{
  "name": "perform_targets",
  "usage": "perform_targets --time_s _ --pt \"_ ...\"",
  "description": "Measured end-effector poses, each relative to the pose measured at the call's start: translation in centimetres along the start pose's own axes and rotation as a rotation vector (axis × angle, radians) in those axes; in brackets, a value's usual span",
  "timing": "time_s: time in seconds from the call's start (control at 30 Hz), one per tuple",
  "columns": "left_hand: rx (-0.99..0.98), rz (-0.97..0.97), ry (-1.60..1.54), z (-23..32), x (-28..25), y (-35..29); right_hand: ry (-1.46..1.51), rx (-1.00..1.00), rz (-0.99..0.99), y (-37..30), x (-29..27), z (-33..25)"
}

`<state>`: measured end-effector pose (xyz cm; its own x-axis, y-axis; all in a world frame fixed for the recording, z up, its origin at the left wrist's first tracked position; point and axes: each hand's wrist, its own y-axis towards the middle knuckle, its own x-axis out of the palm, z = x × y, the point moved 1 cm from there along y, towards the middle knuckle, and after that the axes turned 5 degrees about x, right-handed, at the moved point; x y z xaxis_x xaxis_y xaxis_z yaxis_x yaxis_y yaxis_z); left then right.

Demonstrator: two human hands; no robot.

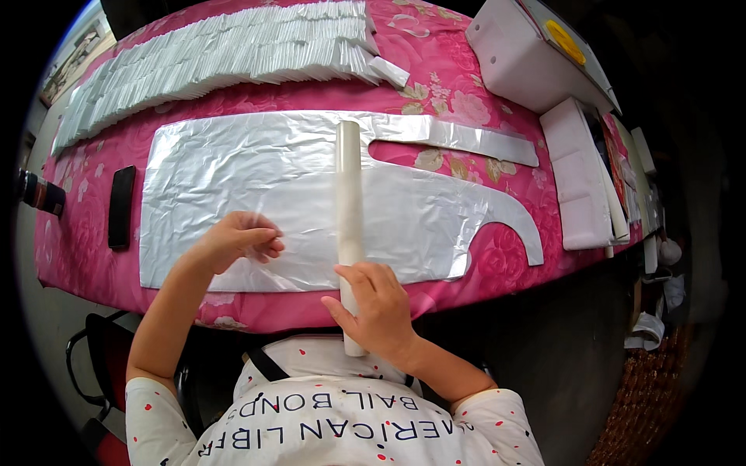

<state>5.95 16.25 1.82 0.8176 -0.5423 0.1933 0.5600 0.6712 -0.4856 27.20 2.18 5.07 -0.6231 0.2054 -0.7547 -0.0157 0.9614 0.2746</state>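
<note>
A flat stack of shiny whitish plastic bags [233,171] with cut-out handles lies across the tabletop, handles toward the right. Over it rests a long pale tube [350,194], running from far to near and jutting past the table's near edge. My right hand [377,307] closes over the tube's near end, with the thumb on its left side. Above the left part of the bags is my left hand [247,239], thumb and fingers curled together. Whether thin film is between them cannot be made out.
Rows of folded white packets [225,54] line the table's far side. A black phone [122,207] and a dark bottle [43,194] are at the left. White foam boxes [575,179] stand on the right. A pink flowered cloth [458,287] covers the table. A chair [105,357] is at lower left.
</note>
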Motion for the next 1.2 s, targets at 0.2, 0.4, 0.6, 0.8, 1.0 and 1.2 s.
perform_targets --time_s 0.2,0.4,0.6,0.8,1.0,1.2 --pt "-0.103 0.331 0.092 -2.5 -12.4 -6.6 -0.131 0.606 -0.507 -2.8 -1.0 1.7" --pt "0.25 0.712 1.149 -1.6 -13.2 -8.4 0.051 0.654 -0.567 -3.7 -0.3 2.4" --pt "0.887 0.413 1.058 0.8 2.3 -1.6 0.085 0.745 -0.566 -3.6 -1.3 2.9" --pt "0.801 0.143 1.176 -4.0 9.4 4.8 0.116 0.694 -0.638 -3.3 -1.9 3.8" --pt "0.782 0.178 1.391 -4.5 9.9 5.1 0.452 0.638 -0.458 3.4 -1.0 7.6" --pt "0.781 0.207 1.432 -4.2 9.9 5.0 1.047 0.772 -0.288 15.0 3.4 11.2"
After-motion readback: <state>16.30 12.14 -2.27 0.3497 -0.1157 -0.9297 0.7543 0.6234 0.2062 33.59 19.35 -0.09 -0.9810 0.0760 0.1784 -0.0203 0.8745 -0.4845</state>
